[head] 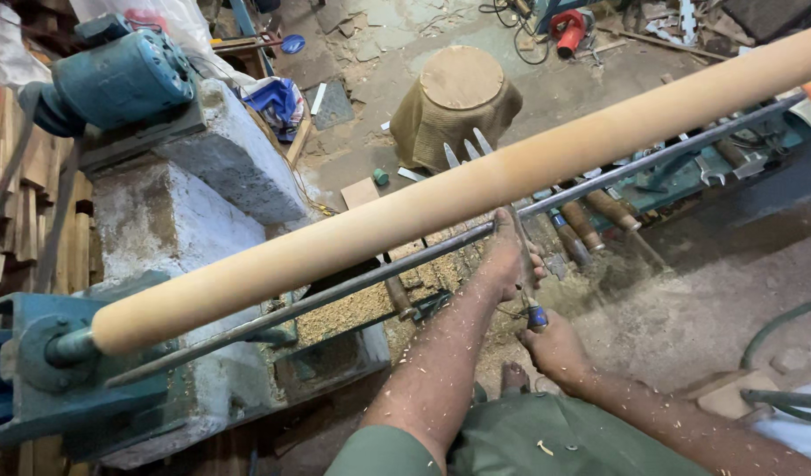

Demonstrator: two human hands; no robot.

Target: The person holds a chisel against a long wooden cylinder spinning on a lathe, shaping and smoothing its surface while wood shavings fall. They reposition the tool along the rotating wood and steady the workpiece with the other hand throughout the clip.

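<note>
Fingers [511, 251] gripping chisel [527, 286], blade pointing up toward diagonal wooden cylinder [476, 189]

The long wooden cylinder [441, 198] in front of me is pale, bare wood, turned smooth and matt, with a soft blur to its skin. Under it runs a thin steel bar [441, 249], grey and dull. My left grip [509, 256] lies on that bar, my right grip [555, 348] around a tool handle with a glossy blue band [536, 317]. Both forearms are flecked with pale shavings. The headstock [44, 370] is blue-painted metal, chipped and dusty, and the block [185, 211] behind it is rough grey concrete. Loose, coarse sawdust [361, 304] lies below.
</note>
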